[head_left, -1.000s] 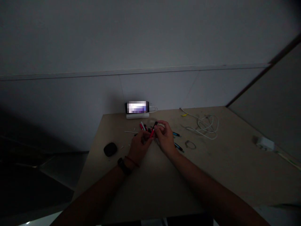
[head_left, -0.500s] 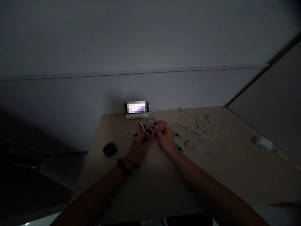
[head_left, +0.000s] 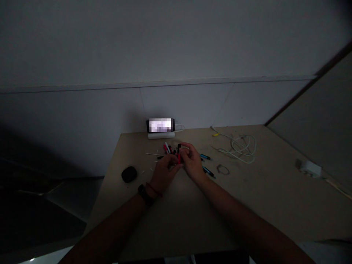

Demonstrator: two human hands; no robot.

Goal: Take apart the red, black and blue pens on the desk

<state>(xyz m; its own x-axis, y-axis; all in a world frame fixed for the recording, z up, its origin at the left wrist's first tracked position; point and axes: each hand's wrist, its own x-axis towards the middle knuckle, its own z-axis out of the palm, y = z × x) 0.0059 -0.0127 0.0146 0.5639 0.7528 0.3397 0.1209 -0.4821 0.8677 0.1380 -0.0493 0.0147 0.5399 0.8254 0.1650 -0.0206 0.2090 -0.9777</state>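
Observation:
Between my two hands is a short red pen (head_left: 179, 157) with a black upper end, held nearly upright. My left hand (head_left: 165, 168) pinches its lower part with thumb and fingers. On the other side, my right hand (head_left: 191, 160) has its fingers closed about the upper part. Fingers hide much of the barrel. Just behind the hands lies a small pile of red, white and black pen pieces (head_left: 166, 147), too dark to tell apart. Blue-and-black pens (head_left: 208, 172) stick out to the right of my right hand.
A lit phone (head_left: 161, 125) leans on a white stand (head_left: 161, 135) against the wall. A black rounded case (head_left: 129, 174) sits at the left. To the right are a small loop (head_left: 223, 169), a tangled white cable (head_left: 242, 148) and a white power block (head_left: 310, 169) on the desk (head_left: 264, 205).
The red pen has turned from a rightward lean to nearly upright. Both hands keep their hold and have shifted only slightly. The phone's picture has changed.

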